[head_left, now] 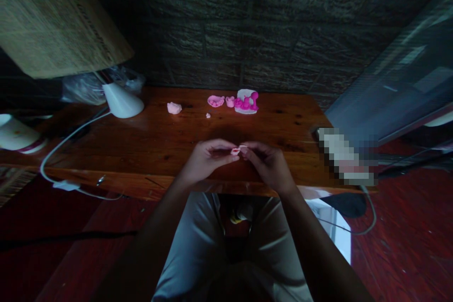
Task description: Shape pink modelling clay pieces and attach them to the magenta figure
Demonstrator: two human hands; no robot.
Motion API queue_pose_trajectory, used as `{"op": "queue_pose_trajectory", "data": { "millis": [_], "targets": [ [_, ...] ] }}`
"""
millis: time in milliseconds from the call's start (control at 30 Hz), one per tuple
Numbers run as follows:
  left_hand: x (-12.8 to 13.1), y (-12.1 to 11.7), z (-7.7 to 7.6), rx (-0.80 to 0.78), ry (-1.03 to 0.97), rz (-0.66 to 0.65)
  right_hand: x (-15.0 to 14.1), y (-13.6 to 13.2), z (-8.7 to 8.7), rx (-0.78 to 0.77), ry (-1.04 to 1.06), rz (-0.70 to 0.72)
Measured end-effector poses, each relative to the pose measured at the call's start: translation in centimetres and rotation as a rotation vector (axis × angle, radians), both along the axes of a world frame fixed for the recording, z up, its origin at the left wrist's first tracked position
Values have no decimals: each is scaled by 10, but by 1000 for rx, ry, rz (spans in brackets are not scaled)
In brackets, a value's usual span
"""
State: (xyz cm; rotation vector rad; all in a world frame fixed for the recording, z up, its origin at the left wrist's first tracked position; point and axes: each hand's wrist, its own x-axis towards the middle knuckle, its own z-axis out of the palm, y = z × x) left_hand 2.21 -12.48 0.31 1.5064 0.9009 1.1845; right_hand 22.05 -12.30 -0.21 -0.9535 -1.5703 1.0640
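A small piece of pale pink modelling clay (235, 151) is pinched between the thumb and fingers of my left hand (208, 158). My right hand (267, 163) closes on the same clay from the other side, its fingertips meeting those of the left above the front of the wooden table (283, 127). Farther back lies a pale pink clay lump (174, 108), with a tiny clay bit (208, 115) to its right. A shallow pink clay dish (215, 101) and a little pink clay cup (230, 102) stand beside a bright magenta clay figure (247, 102) on a white base.
A white lamp (122, 101) with a large paper-like shade (63, 23) stands at the left, its cable hanging over the front edge. A white cup (17, 134) lies farther left. At the right is a blurred-out device (343, 155) with a cable. A stone-patterned wall (226, 33) rises behind.
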Motion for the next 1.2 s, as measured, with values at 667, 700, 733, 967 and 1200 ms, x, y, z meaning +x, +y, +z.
{"op": "queue_pose_trajectory", "data": {
  "millis": [667, 700, 733, 967, 1200],
  "targets": [
    [0, 0, -3, 21, 0, 30, 0, -2, 1, 30, 88, 49],
    [0, -1, -3, 26, 4, 29, 0, -1, 1, 35, 88, 51],
    [0, -1, -2, 29, 9, 29, 0, -2, 1, 39, 86, 54],
    [-1, 0, -1, 40, 31, 54, 0, -3, 1, 83, 75, 130],
    [-1, 0, -1, 42, 10, 64, 2, -3, 3, 122, 44, 136]
  ]
}}
